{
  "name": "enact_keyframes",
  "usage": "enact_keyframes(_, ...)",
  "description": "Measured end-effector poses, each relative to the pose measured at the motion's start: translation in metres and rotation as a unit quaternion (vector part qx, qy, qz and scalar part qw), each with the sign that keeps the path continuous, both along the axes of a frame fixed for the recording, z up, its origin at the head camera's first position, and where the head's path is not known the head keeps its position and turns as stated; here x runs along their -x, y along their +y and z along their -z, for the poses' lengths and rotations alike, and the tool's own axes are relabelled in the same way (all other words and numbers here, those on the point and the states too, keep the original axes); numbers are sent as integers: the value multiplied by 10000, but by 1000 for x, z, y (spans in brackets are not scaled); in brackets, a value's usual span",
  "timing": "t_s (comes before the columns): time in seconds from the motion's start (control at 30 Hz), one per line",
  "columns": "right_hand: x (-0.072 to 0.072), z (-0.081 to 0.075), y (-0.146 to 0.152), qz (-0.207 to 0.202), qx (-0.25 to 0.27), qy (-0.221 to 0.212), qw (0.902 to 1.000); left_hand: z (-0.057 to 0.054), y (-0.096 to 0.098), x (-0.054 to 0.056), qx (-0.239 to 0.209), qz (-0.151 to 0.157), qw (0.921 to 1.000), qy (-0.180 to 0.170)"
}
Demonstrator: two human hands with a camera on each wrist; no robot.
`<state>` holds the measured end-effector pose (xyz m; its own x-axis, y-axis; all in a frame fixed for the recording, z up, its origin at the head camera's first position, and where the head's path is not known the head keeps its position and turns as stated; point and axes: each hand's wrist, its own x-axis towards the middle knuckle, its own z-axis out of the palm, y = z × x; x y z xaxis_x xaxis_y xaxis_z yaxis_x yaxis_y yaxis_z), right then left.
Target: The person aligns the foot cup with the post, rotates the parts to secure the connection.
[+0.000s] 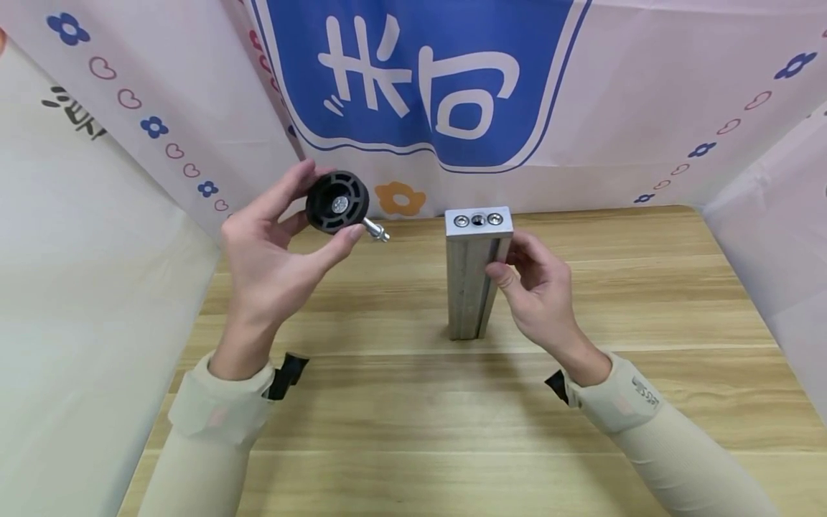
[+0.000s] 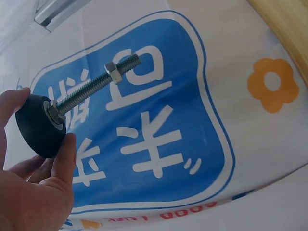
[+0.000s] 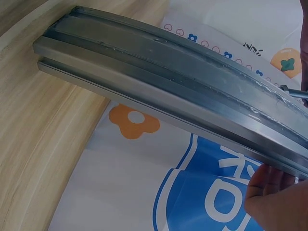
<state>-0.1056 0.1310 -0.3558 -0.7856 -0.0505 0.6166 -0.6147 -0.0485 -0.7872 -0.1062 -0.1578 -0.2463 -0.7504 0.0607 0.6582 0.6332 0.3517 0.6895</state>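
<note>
My left hand (image 1: pixel 274 251) holds a black leveling foot (image 1: pixel 337 201) by its round base, between thumb and fingers, up off the table. Its threaded stud (image 2: pixel 86 91) carries a hex nut (image 2: pixel 114 72) near the free end and another at the base. To the right, an aluminum profile (image 1: pixel 468 287) stands upright on the table. Its top end plate (image 1: pixel 478 222) shows two screws with a hole between them. My right hand (image 1: pixel 539 291) grips the profile's right side near the top, thumb in front. In the right wrist view, grooves run along the profile's length (image 3: pixel 168 82).
The wooden table (image 1: pixel 388 424) spreads below both hands. A printed white cloth (image 1: pixel 646 86) with a blue sign hangs right behind the profile. White side walls (image 1: pixel 84 287) close in the left and right. Dark wrist-camera mounts (image 1: pixel 284 377) stick out at the cuffs.
</note>
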Motion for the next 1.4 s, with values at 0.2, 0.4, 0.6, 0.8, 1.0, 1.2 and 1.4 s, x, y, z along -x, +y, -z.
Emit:
enact_keyframes(0.2, 0, 1, 0, -3, -21, -46, 10000, -7, 7, 1, -415, 68, 9991, 28)
enact_keyframes(0.4, 0, 1, 0, 9, -28, -57, 10000, -14, 13, 2, -572, 189, 9982, 31)
enact_keyframes(0.6, 0, 1, -1, -7, 25, -22, 10000, -24, 21, 2, -772, 448, 9960, 19)
enact_keyframes(0.8, 0, 1, -2, -10, 28, -33, 10000, -35, 28, 4, -980, 677, 9929, 20)
enact_keyframes(1.0, -1, 1, -1, 7, 3, -45, 10000, -47, 37, 7, -1202, 874, 9888, 148)
enact_keyframes(1.2, -1, 1, -1, -14, 20, -40, 10000, -59, 45, 7, -1436, 967, 9847, 189)
enact_keyframes(1.4, 0, 2, -1, 2, -6, -55, 10000, -69, 55, 7, -1379, 1078, 9840, 329)
